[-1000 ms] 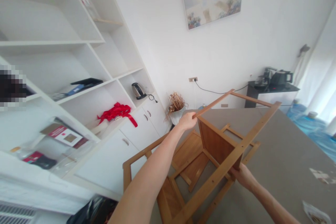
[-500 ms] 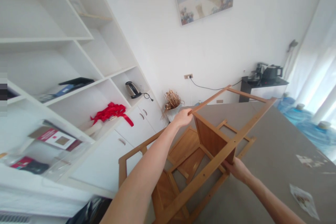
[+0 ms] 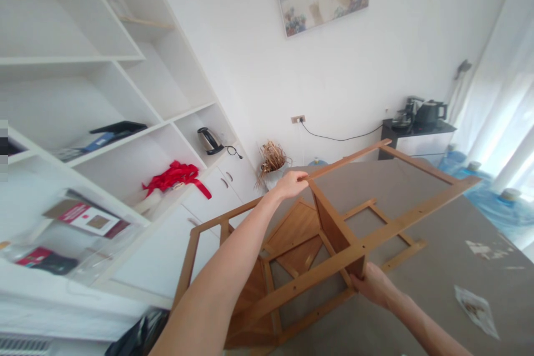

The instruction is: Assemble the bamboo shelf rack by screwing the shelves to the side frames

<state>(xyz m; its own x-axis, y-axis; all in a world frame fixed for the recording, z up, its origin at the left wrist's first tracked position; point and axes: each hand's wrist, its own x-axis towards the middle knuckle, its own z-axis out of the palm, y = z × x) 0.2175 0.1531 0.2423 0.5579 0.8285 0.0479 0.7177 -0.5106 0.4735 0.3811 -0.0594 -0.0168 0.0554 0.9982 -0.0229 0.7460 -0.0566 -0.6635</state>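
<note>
A brown wooden shelf frame (image 3: 334, 222) of rails and panels lies tilted on a grey table (image 3: 438, 289). My left hand (image 3: 292, 184) is closed round the far upper rail near a corner joint. My right hand (image 3: 374, 285) grips the near lower corner of the frame, under the solid middle panel, fingers wrapped on the wood. Both arms reach out from the bottom of the view.
White wall shelving (image 3: 104, 122) at left holds a kettle (image 3: 208, 141), red ribbon (image 3: 175, 174) and boxes. A pot of dried grass (image 3: 272, 164) stands by the wall. A dark side table with kettles (image 3: 417, 122) is at the right. Paper scraps (image 3: 475, 303) lie on the grey table.
The frame has swung round and tipped flatter, its long rails now reaching farther right. Both hands kept their grip; my right hand dropped slightly lower.
</note>
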